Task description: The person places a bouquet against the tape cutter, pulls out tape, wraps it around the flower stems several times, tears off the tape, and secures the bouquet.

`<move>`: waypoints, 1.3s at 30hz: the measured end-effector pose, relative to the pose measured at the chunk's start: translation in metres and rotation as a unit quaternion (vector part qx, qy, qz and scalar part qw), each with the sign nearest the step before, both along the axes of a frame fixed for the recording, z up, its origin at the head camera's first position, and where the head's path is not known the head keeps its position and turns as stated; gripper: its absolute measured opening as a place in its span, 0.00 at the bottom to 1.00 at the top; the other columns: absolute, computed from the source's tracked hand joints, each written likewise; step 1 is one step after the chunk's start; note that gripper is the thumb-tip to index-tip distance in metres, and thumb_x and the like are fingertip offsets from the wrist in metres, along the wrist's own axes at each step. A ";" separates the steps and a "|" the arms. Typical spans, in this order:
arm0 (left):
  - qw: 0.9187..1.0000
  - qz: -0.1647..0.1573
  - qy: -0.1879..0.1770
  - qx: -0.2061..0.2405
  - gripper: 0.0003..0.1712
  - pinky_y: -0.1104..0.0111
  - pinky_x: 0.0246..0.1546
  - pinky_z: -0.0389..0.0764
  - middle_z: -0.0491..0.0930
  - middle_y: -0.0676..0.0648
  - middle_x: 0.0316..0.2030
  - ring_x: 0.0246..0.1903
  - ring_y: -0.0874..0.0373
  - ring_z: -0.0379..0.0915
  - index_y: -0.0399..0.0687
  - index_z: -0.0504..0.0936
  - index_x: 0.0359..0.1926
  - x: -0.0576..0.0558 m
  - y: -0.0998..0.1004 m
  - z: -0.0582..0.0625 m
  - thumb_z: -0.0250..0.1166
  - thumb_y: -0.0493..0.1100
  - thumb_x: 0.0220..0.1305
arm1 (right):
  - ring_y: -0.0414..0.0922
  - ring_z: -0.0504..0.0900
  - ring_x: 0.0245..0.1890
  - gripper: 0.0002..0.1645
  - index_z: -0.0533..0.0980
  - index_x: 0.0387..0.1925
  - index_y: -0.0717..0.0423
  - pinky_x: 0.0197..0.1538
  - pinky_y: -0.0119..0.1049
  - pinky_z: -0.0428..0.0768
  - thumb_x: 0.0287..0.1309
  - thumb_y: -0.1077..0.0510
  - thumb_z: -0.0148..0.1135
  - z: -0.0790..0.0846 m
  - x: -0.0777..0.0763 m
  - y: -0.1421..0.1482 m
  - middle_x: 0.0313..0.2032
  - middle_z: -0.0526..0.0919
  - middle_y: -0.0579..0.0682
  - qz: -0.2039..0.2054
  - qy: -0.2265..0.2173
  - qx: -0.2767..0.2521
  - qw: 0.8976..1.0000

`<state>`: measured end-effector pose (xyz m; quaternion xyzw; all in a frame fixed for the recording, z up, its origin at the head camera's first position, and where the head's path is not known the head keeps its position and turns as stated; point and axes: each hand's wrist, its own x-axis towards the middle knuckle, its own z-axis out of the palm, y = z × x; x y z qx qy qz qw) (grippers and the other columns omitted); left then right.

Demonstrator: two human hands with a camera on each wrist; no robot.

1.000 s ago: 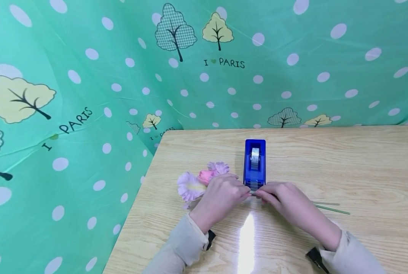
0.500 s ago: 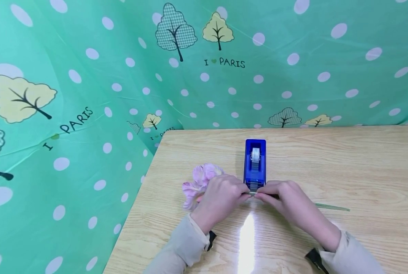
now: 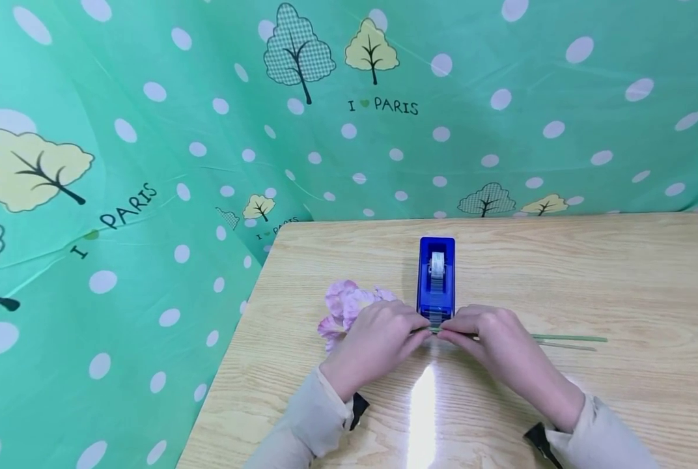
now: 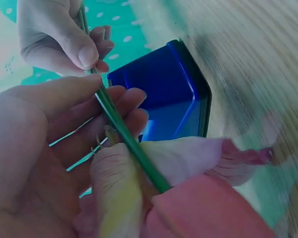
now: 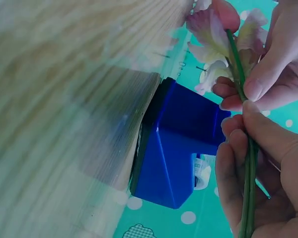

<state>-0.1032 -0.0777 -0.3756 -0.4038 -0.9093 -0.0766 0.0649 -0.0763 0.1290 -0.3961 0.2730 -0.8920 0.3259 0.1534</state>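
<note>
An artificial flower with pink and lilac petals (image 3: 344, 306) lies left of a blue tape dispenser (image 3: 437, 280). Its green stem (image 3: 568, 338) runs right across the table. My left hand (image 3: 415, 329) pinches the stem just below the petals. My right hand (image 3: 446, 333) pinches it a finger's width further right, in front of the dispenser's cutter. In the left wrist view the stem (image 4: 124, 134) crosses my left fingers (image 4: 69, 119), beside the petals (image 4: 198, 163). In the right wrist view my right fingers (image 5: 238, 163) curl round the stem (image 5: 248, 183).
The wooden table (image 3: 618, 273) stretches to the right and toward me. A green dotted cloth (image 3: 120, 195) hangs behind it and drapes down past its left edge. A bright glare patch (image 3: 422, 404) lies on the wood between my forearms.
The flower head has turned over, hiding its pink centre. The stem's free end has swung a little away from me. Both hands stay at the dispenser's front.
</note>
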 end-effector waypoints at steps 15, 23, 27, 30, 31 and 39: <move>0.999 0.010 0.048 -0.007 0.09 0.76 0.34 0.81 0.88 0.61 0.34 0.33 0.68 0.83 0.61 0.90 0.39 0.002 -0.003 0.003 0.67 0.54 0.63 | 0.39 0.87 0.32 0.09 0.88 0.32 0.49 0.38 0.32 0.86 0.48 0.64 0.76 0.001 0.004 -0.006 0.32 0.89 0.42 -0.025 -0.033 -0.022 0.999; 0.997 0.009 0.079 -0.010 0.07 0.80 0.27 0.76 0.87 0.63 0.31 0.28 0.69 0.79 0.64 0.90 0.36 0.003 -0.002 0.003 0.70 0.55 0.60 | 0.38 0.87 0.31 0.07 0.88 0.30 0.50 0.36 0.31 0.85 0.46 0.61 0.78 0.003 0.005 -0.008 0.30 0.89 0.42 -0.046 -0.066 -0.024 0.996; 0.996 0.009 0.086 -0.011 0.06 0.81 0.28 0.76 0.87 0.63 0.31 0.28 0.70 0.79 0.64 0.90 0.37 0.003 -0.002 0.002 0.70 0.54 0.60 | 0.34 0.83 0.26 0.04 0.88 0.30 0.51 0.30 0.28 0.82 0.52 0.56 0.75 0.004 0.003 -0.010 0.27 0.88 0.41 -0.068 -0.128 -0.046 0.988; 0.996 0.008 0.089 -0.009 0.06 0.80 0.29 0.76 0.87 0.63 0.31 0.28 0.69 0.79 0.63 0.90 0.37 0.003 -0.001 0.001 0.70 0.54 0.60 | 0.33 0.79 0.23 0.10 0.88 0.31 0.53 0.27 0.28 0.78 0.58 0.51 0.71 0.007 0.000 -0.012 0.26 0.88 0.43 -0.095 -0.167 -0.065 0.979; 0.996 0.007 0.091 -0.008 0.06 0.80 0.29 0.77 0.87 0.63 0.31 0.29 0.69 0.79 0.63 0.90 0.36 0.003 -0.001 0.001 0.70 0.54 0.60 | 0.34 0.78 0.22 0.12 0.88 0.31 0.54 0.26 0.28 0.77 0.60 0.49 0.70 0.008 -0.001 -0.013 0.26 0.88 0.43 -0.104 -0.175 -0.069 0.977; 0.996 0.005 0.090 -0.010 0.06 0.79 0.27 0.76 0.87 0.63 0.31 0.29 0.69 0.80 0.64 0.90 0.36 0.003 0.000 -0.001 0.70 0.54 0.59 | 0.37 0.72 0.17 0.14 0.87 0.25 0.52 0.22 0.29 0.69 0.59 0.48 0.70 0.009 -0.006 -0.018 0.20 0.85 0.44 -0.142 -0.182 -0.046 0.972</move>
